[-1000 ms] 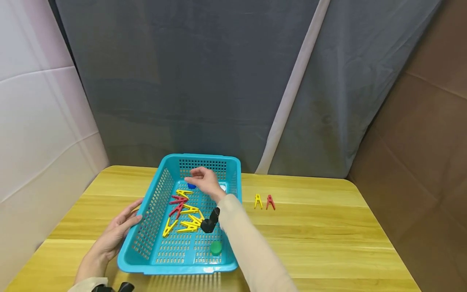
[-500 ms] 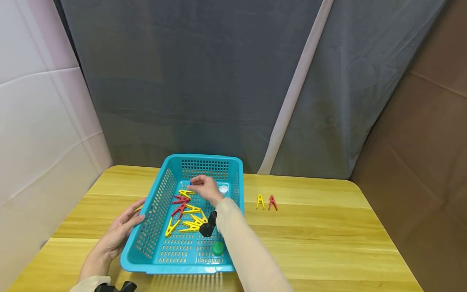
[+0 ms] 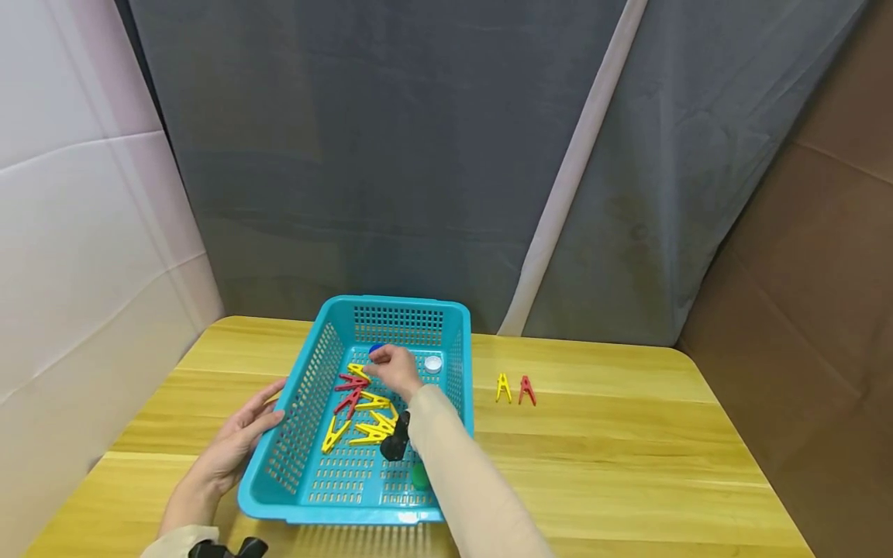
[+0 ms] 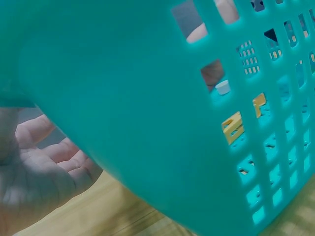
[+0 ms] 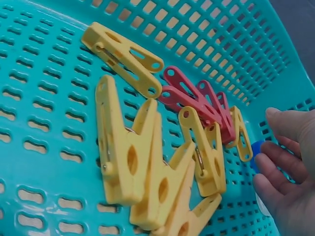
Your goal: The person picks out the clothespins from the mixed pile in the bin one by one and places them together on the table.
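My left hand [image 3: 233, 449] holds the left rim of a turquoise plastic basket [image 3: 282, 513]; the wall hides part of it in the left wrist view. My right hand [image 3: 395, 370] reaches inside, over the far part. Its thumb and fingers are apart in the right wrist view, with nothing between them. Nearest to it are a yellow clothespin [image 5: 241, 137] and a blue cap [image 3: 375, 349], partly hidden behind the fingers. Several more yellow clothespins [image 3: 335, 435] and red clothespins [image 3: 349, 401] lie on the basket floor.
A white cap [image 3: 433, 364] lies by the basket's right wall. A green cap [image 3: 419, 477] at the near right is partly covered by the right sleeve. On the wooden table [image 3: 628, 465], a yellow clothespin [image 3: 503, 387] and a red clothespin [image 3: 526, 390] stand right of the basket.
My right hand has come down and slightly nearer inside the basket, from above the blue cap towards the far yellow clothespin. The left hand keeps its hold. The head view has shifted slightly.
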Demonstrator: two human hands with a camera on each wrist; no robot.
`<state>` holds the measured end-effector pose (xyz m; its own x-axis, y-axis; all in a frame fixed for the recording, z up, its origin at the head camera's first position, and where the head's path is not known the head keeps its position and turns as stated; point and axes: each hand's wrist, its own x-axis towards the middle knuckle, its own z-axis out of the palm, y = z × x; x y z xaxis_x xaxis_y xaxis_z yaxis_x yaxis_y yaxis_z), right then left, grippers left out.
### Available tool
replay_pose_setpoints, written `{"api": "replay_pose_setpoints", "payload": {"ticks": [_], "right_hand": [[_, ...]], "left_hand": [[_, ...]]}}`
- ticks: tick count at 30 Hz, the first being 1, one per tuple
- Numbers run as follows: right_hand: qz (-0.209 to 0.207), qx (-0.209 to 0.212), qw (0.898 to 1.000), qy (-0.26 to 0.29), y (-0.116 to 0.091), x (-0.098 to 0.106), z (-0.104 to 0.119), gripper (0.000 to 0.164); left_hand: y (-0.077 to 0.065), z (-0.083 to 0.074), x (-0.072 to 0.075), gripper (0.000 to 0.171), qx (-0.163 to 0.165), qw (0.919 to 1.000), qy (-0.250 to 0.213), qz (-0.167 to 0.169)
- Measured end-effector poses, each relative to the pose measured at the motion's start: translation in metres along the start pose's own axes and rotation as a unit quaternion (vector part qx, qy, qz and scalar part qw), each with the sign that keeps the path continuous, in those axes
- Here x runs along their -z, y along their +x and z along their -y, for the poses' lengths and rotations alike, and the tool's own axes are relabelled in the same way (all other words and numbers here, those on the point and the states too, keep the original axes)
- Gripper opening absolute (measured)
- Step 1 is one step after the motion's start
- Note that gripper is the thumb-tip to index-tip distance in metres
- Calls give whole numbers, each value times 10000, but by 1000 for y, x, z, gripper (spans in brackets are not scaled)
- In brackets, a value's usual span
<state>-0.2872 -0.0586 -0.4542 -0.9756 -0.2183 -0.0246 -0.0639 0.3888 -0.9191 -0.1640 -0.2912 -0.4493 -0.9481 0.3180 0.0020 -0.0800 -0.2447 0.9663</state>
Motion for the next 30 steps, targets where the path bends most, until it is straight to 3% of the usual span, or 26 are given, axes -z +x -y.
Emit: {"api": "replay_pose_setpoints", "payload": {"ticks": [10, 18, 30], "right_hand": [[-358, 217, 9975, -571, 4, -11, -3, 20], [-495, 248, 9958, -733, 9, -19, -6, 21], [-442, 400, 9907, -1225, 10, -20, -10, 20]], "left_hand": [[1, 1, 0, 41, -44, 10000, 17, 20], [0, 1, -1, 41, -72, 10000, -19, 1], [-1, 1, -1, 42, -151, 9997, -91, 140]]}}
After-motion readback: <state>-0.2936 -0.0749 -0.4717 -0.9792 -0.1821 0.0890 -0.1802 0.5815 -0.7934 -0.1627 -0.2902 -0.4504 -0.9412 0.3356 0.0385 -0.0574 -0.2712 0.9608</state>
